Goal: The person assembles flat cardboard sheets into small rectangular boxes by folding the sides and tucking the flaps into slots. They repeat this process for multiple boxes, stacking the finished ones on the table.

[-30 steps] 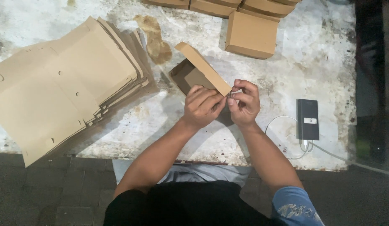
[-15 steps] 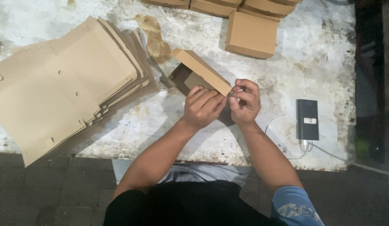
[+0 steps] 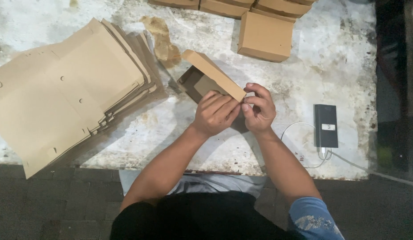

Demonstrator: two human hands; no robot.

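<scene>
Cardboard box (image 3: 211, 78) tilted slightly more upright than before; both hands (image 3: 215, 113) (image 3: 259, 109) still gripping its near edge

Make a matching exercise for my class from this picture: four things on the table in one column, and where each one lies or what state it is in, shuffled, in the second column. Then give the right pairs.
Things:
1. stack of flat cardboard sheets
2. half-folded box
3. closed box
4. black power bank

Places or states:
A. near the table's right edge, with a white cable plugged in
B. held by both hands, the left hand and right hand, with its lid up
C. spread out on the left of the table
D. standing alone just below the row of boxes at the far edge

Pairs: 1-C, 2-B, 3-D, 4-A
</scene>
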